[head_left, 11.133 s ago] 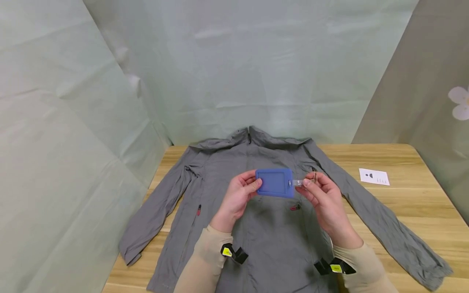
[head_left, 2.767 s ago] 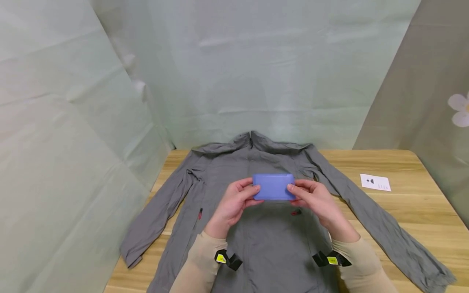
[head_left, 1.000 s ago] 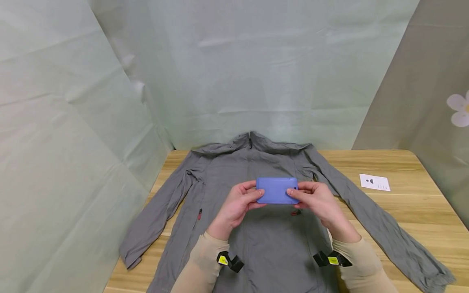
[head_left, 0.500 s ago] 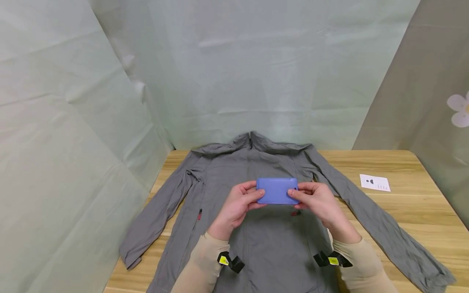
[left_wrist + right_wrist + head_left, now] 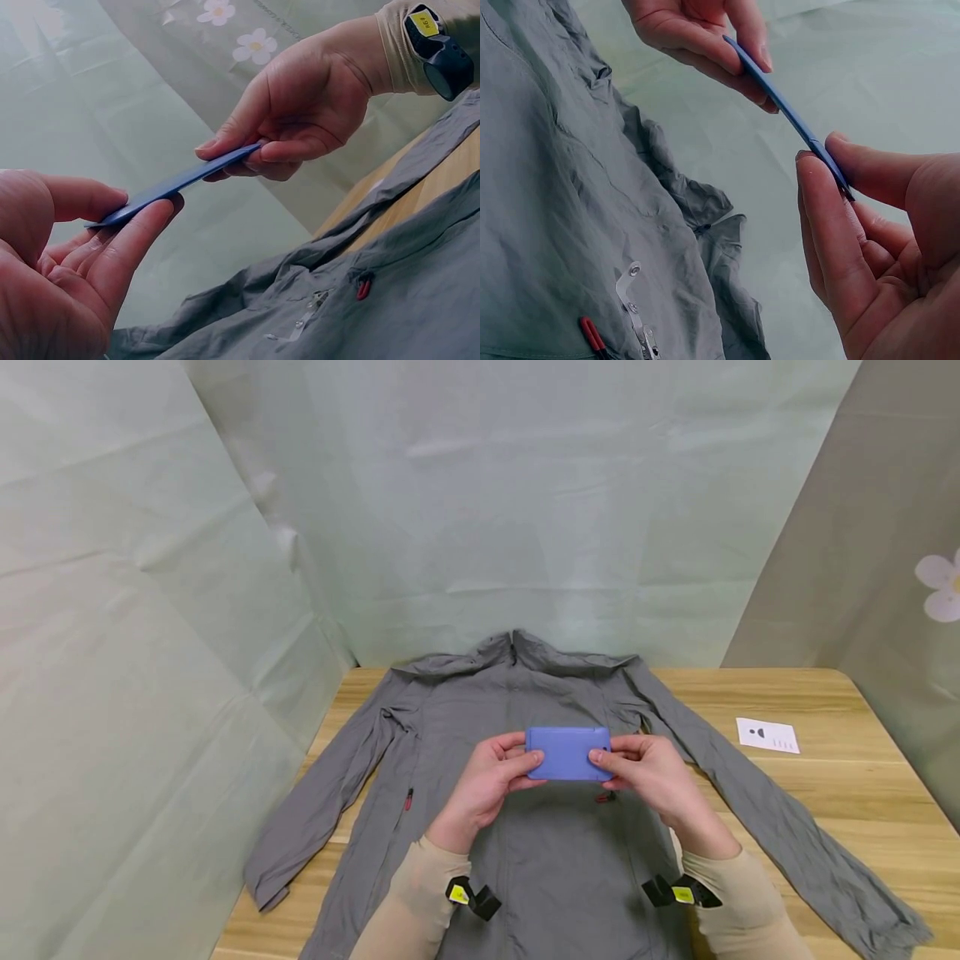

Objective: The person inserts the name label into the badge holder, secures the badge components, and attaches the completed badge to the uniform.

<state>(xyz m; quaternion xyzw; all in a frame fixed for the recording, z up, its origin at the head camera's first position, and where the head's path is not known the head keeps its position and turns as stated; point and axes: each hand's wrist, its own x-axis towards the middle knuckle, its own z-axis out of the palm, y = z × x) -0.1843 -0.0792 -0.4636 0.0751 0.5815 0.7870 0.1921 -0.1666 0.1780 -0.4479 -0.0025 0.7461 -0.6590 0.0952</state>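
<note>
A blue plastic badge holder is held level above the jacket, its plain face towards the head camera. My left hand pinches its left end, thumb on the face and fingers behind. At the opposite end, my right hand has the same sort of pinch. Seen edge-on in the left wrist view, the holder is thin and bridges both hands. A clear strap with a metal clip lies loose on the grey jacket, apart from the holder; my right hand hides it in the head view.
The jacket is spread over a wooden table, sleeves out to both sides. Right of it lies a white card with a printed figure and text lines. Red zipper pulls show on the jacket. Fabric sheeting hangs behind the table.
Eleven seconds ago the strap clip was attached and in my right hand; now it lies on the jacket and the holder shows its plain face. Over the last second, the holder has barely sunk.
</note>
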